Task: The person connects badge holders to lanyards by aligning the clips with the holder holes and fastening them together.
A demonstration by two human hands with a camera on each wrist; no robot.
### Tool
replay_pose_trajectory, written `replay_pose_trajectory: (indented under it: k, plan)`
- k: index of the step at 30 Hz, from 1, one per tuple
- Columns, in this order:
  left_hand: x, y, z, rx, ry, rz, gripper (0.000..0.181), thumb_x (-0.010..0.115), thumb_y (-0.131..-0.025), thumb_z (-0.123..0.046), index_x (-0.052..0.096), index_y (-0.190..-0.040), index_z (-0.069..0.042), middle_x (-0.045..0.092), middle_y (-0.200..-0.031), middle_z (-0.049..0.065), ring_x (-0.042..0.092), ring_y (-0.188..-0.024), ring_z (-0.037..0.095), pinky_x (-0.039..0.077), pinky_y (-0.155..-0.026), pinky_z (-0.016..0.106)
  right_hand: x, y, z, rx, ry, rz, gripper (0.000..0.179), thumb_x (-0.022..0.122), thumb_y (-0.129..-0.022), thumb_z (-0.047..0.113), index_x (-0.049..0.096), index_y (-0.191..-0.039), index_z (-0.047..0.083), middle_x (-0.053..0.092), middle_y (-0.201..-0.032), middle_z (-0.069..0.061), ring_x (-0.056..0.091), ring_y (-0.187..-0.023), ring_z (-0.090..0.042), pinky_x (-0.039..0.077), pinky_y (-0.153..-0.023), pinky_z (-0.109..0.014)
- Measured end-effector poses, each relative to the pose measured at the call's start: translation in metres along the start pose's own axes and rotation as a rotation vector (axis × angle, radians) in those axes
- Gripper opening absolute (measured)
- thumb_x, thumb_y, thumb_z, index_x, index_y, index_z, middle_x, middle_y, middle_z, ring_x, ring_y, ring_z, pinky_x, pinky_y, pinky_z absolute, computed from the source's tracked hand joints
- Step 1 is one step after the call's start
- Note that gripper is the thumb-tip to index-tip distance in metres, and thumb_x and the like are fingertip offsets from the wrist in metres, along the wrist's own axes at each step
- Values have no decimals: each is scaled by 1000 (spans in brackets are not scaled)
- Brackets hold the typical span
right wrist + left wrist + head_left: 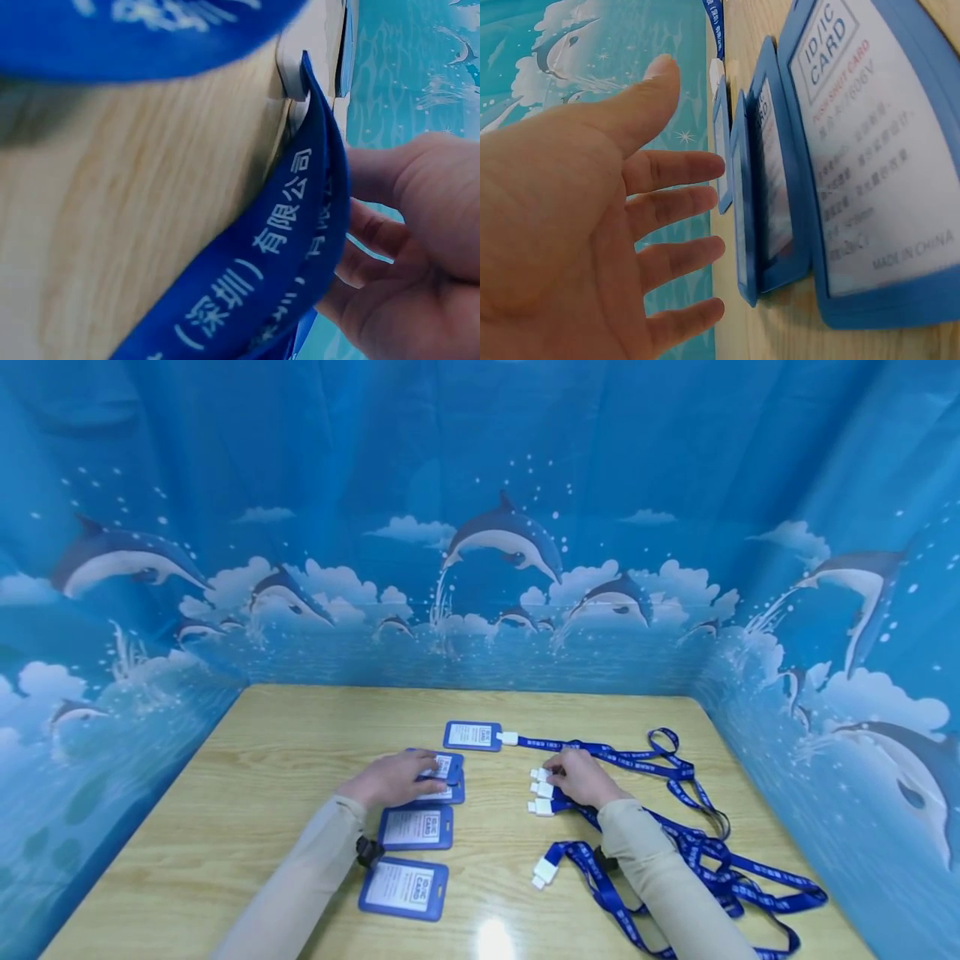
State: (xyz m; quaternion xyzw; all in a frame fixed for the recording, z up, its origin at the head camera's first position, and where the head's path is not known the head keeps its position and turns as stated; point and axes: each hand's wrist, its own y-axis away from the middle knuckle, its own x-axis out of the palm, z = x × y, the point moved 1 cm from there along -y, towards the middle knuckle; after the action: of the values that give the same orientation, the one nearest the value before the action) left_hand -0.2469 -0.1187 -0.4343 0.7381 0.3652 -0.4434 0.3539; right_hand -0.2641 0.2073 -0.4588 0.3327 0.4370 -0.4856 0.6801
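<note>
A blue lanyard [247, 255] lies on the right of the worktop [315, 727], pinched near its end by the right hand [588, 781], its fingers bent. Just beside that hand are three white clips [542, 790] in a close column; a fourth clip [545, 872] lies nearer the person. The left hand [393, 781] is spread, fingers straight, over two overlapping badge holders [451, 767], gripping nothing; whether it touches them is unclear. Two more holders [415, 827] lie below these. Farther back, another holder [472, 736] is joined to its lanyard [551, 744]. A dolphin-printed curtain [480, 652] surrounds the worktop.
</note>
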Motion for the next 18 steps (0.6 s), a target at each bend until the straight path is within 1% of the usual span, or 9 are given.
replay_pose_trajectory:
  k: [5,7,12,18]
  plan:
    - [4,-2,2,-31,-2,23,61,56,-100,-52,55,-144,-11,47,-155,14,43,-143,37,37,-119,54,-3,-1,1,14,13,39,23,72,-94,8,75,-116,4,72,-106,-7,66,-93,-17,60,-83,-38]
    - [5,-4,2,-34,-9,26,60,56,-100,-52,56,-144,-11,48,-154,14,44,-143,36,37,-119,54,-3,-1,2,12,19,57,24,72,-93,8,74,-117,4,72,-108,-8,67,-96,-19,60,-86,-39]
    - [9,-8,3,-44,-36,33,61,55,-101,-51,53,-147,-11,45,-157,13,40,-146,35,34,-121,53,-2,-2,1,-9,36,86,27,77,-90,10,75,-116,4,72,-111,-8,66,-102,-20,58,-91,-41]
    - [11,-11,3,-26,-67,33,65,54,-101,-51,48,-150,-9,41,-159,14,35,-149,36,32,-121,54,-2,-1,1,3,36,83,24,78,-89,10,76,-113,7,70,-105,-4,62,-95,-15,58,-89,-39]
